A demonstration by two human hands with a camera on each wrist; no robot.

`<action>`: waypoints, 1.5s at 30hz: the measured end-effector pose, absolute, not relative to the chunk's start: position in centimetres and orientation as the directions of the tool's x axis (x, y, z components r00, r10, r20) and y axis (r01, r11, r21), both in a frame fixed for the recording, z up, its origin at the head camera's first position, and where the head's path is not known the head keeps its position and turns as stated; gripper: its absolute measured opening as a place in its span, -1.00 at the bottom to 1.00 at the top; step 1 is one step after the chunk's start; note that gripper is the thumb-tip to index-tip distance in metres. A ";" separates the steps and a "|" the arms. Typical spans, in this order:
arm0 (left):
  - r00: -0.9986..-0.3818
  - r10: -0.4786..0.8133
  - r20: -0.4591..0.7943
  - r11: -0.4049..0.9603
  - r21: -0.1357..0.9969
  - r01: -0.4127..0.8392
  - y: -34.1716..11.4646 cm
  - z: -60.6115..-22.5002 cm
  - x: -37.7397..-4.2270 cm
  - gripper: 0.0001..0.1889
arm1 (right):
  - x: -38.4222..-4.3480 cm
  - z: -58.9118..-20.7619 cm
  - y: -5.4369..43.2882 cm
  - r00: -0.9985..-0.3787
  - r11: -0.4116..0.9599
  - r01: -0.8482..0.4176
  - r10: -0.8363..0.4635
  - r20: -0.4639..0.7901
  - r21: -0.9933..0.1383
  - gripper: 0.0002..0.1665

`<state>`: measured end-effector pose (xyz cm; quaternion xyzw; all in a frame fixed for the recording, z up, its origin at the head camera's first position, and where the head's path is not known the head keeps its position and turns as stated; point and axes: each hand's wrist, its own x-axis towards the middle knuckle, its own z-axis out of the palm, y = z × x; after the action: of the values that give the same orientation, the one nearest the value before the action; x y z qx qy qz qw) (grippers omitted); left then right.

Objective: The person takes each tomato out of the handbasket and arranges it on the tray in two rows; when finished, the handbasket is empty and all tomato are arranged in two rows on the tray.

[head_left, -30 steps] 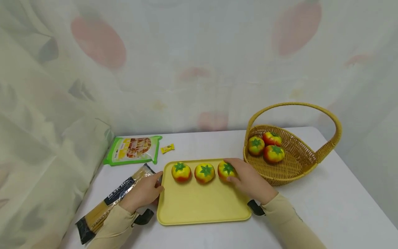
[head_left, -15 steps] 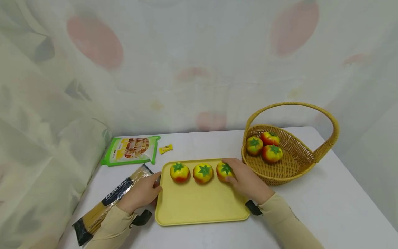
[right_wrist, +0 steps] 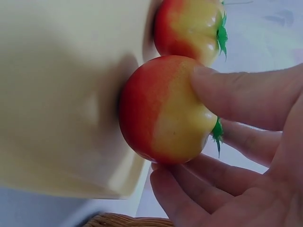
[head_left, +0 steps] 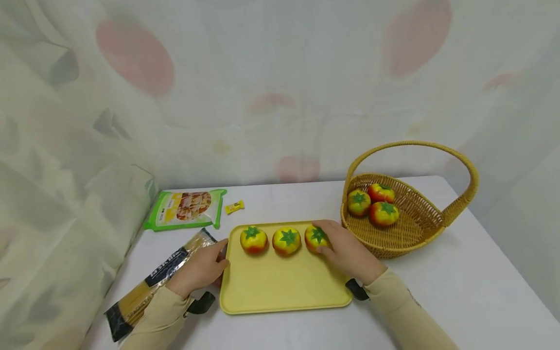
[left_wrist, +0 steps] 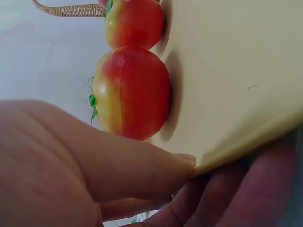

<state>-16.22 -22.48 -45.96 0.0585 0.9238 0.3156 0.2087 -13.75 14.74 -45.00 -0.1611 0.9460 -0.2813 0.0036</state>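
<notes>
A pale yellow tray (head_left: 284, 287) lies on the table with three red-and-yellow toy tomatoes in a row along its far side. My left hand (head_left: 199, 271) grips the tray's left rim, thumb on top and fingers curled underneath, as the left wrist view shows. Closest to that hand is the left tomato (left_wrist: 132, 92); the middle tomato (head_left: 286, 241) sits beside it. At the row's right end, my right hand (head_left: 347, 250) holds the right tomato (right_wrist: 163, 111) between thumb and fingers. In the right wrist view this tomato appears to rest on the tray.
A wicker basket (head_left: 415, 233) with a tall handle stands right of the tray, holding three similar tomatoes (head_left: 383, 214). Left of the tray lies a spaghetti pack (head_left: 162, 279), partly under the left arm. Behind are a green-edged food bag (head_left: 185, 209) and a small yellow packet (head_left: 235, 207).
</notes>
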 end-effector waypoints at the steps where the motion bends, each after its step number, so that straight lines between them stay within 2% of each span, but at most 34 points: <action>1: -0.905 0.240 -0.350 0.793 0.608 -0.025 -22.5 -46.0 -16.2 -0.31 | -13.7 -45.0 14.7 -0.948 0.787 -0.302 -0.306 0.085 -0.538 -0.30; 9: -0.905 0.237 -0.354 0.795 0.606 -0.029 -22.7 -46.2 -16.2 -0.31 | -13.3 -44.1 14.4 -0.948 0.787 -0.302 -0.309 0.081 -0.537 -0.23; 14: -0.907 0.243 -0.343 0.794 0.608 -0.017 -22.9 -46.4 -16.3 -0.31 | -12.6 -42.0 15.3 -0.933 0.765 -0.359 -0.300 0.197 -0.535 -0.26; 18: -0.908 0.227 -0.354 0.808 0.589 -0.028 -23.4 -46.6 -16.0 -0.31 | -12.4 -41.1 17.0 -0.923 0.764 -0.381 -0.276 0.270 -0.521 -0.32; 26: -0.911 0.239 -0.336 0.807 0.591 -0.007 -23.5 -46.3 -16.2 -0.31 | -12.3 -41.6 23.3 -0.943 0.824 -0.292 -0.163 0.290 -0.485 -0.36; 35: -0.910 0.232 -0.342 0.798 0.602 -0.023 -23.5 -46.1 -16.4 -0.29 | -14.0 -42.4 27.6 -0.979 0.872 -0.120 -0.025 0.201 -0.475 -0.26; 45: -0.909 0.240 -0.341 0.790 0.613 -0.022 -22.6 -46.1 -16.4 -0.29 | -14.7 -42.8 28.7 -0.992 0.884 -0.046 0.015 0.127 -0.464 -0.16</action>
<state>-16.35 -22.61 -46.06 0.0590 0.9235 0.3188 0.2051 -14.69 28.70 -42.83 -0.0081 0.9686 -0.2402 -0.0636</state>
